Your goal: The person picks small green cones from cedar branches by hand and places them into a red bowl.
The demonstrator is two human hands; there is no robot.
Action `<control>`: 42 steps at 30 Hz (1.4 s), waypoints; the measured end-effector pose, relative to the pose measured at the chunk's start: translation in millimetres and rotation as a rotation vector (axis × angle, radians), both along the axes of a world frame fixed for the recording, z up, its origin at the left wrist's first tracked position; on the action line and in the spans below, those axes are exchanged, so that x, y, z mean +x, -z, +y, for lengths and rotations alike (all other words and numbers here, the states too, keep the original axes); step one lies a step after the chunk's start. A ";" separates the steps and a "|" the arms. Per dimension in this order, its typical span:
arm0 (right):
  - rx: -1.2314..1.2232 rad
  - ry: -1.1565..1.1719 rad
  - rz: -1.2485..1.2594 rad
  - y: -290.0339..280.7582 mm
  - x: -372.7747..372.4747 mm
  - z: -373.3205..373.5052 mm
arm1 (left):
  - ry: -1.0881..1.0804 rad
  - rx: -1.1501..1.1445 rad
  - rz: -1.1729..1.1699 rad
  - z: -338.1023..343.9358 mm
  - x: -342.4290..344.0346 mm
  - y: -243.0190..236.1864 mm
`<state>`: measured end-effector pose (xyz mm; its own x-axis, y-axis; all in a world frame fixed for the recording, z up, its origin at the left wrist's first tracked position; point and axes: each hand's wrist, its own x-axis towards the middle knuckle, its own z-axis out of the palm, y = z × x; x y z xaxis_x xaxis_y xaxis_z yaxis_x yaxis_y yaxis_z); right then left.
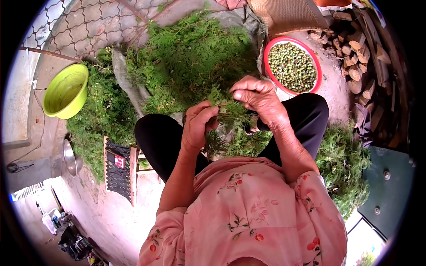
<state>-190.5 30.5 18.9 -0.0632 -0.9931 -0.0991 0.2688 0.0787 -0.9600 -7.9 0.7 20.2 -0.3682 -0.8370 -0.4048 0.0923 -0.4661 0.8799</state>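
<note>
Between my knees a leafy evergreen sprig [222,104] is held up in my hands. My left hand [198,125] has its fingers closed round the sprig's left side. My right hand [255,97] is closed at the sprig's upper right, thumb and forefinger pinched on it; whether anything small sits between the fingertips is too small to tell. Beneath and beyond both hands lies a big heap of cut green branches [191,53] on a grey sheet [124,77]. A red-rimmed basin [290,64] full of small round green fruits or cones stands beyond my right hand.
A lime-green tub [64,93], metal bowl [71,157] and low folding chair [120,166] sit left. Stacked firewood [355,62] lines the upper right, with woven sacking [286,13] at top and a dark green door or panel [384,190] lower right. More branches [344,168] lie by my right leg.
</note>
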 end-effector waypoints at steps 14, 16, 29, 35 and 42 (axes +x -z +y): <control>-0.157 -0.073 0.214 22.1 15.8 -2.3 | 0.163 -0.205 -0.194 5.7 -8.1 -4.3; -0.160 -0.044 0.176 24.0 20.2 -1.5 | 0.172 -0.212 -0.202 6.5 -7.2 -6.2; 0.135 -0.091 -0.623 29.8 -9.1 -2.9 | 0.115 -0.119 -0.021 7.2 0.8 -0.9; 0.266 -0.176 -0.389 18.6 5.2 6.7 | 0.103 -0.051 -0.017 4.8 6.1 2.7; 0.328 -0.251 -0.273 -0.3 -1.2 9.1 | 0.157 -0.118 -0.046 3.2 7.9 1.9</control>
<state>-191.7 39.6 19.2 0.2458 -0.8879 -0.3888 0.4413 0.4596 -0.7707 0.0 3.9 18.3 -0.4812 -0.8135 -0.3265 -0.0147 -0.3649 0.9309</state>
